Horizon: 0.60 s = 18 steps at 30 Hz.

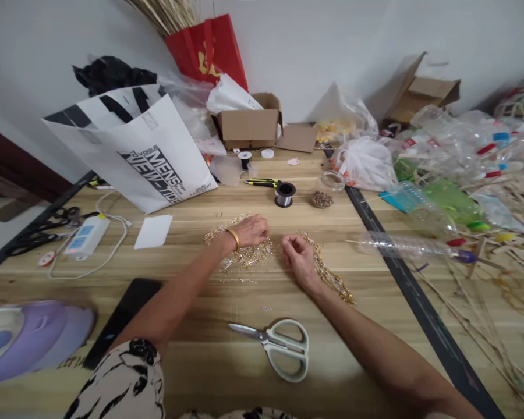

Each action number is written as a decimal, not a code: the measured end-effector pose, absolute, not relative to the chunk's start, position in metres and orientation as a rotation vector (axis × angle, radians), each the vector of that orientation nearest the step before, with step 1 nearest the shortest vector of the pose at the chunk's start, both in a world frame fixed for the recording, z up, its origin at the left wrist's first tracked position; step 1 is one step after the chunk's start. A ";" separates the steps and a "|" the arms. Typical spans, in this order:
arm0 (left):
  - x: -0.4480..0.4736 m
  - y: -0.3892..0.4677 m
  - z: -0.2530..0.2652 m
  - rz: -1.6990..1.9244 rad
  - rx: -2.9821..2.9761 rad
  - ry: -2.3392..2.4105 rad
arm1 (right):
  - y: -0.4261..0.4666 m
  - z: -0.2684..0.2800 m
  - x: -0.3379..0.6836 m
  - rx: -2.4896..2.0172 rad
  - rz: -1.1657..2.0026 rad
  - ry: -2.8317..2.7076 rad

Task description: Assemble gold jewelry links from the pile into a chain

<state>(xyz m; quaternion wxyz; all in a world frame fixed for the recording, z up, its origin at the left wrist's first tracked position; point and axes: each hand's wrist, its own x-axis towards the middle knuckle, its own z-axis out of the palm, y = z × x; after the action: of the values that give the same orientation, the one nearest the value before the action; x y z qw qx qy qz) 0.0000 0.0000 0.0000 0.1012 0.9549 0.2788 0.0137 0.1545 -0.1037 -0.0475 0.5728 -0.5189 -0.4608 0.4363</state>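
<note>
My left hand (252, 230), with a gold bangle on its wrist, is over the right part of a loose heap of gold and clear beaded chains (244, 256). Its fingers curl down and are closed; whatever lies between them is hidden. Close by on the right, my right hand (297, 256) is pinched, thumb against fingers, and any small piece in it cannot be made out. Beside that hand, a bundle of gold beaded strands (332, 278) runs toward me. A short beaded strand (238, 281) lies in front of the heap. Pale-handled scissors (283, 346) rest nearer me.
Behind my hands are a wire spool (284, 194), a yellow-black cutter knife (262, 183) and a jar of beads (325, 195). A white paper bag (144, 151) stands left, above a power strip (87, 235). Plastic bottles (449, 201) and sticks crowd the right. A dark phone-like slab (131, 308) lies by my left arm.
</note>
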 end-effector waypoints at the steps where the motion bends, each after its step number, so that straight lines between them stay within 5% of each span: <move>1: 0.000 0.000 0.001 0.047 2.810 0.825 | -0.104 -0.048 0.155 -1.206 1.031 -1.061; 18: 0.000 0.004 -0.007 0.146 2.593 0.844 | -0.101 -0.055 0.157 -1.167 1.057 -1.006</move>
<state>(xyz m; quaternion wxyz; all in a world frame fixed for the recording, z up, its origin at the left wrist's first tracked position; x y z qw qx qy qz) -0.0003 0.0039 -0.0066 0.2038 0.9296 0.3025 0.0523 0.1569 -0.1011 -0.0551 0.5943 -0.5022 -0.4331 0.4550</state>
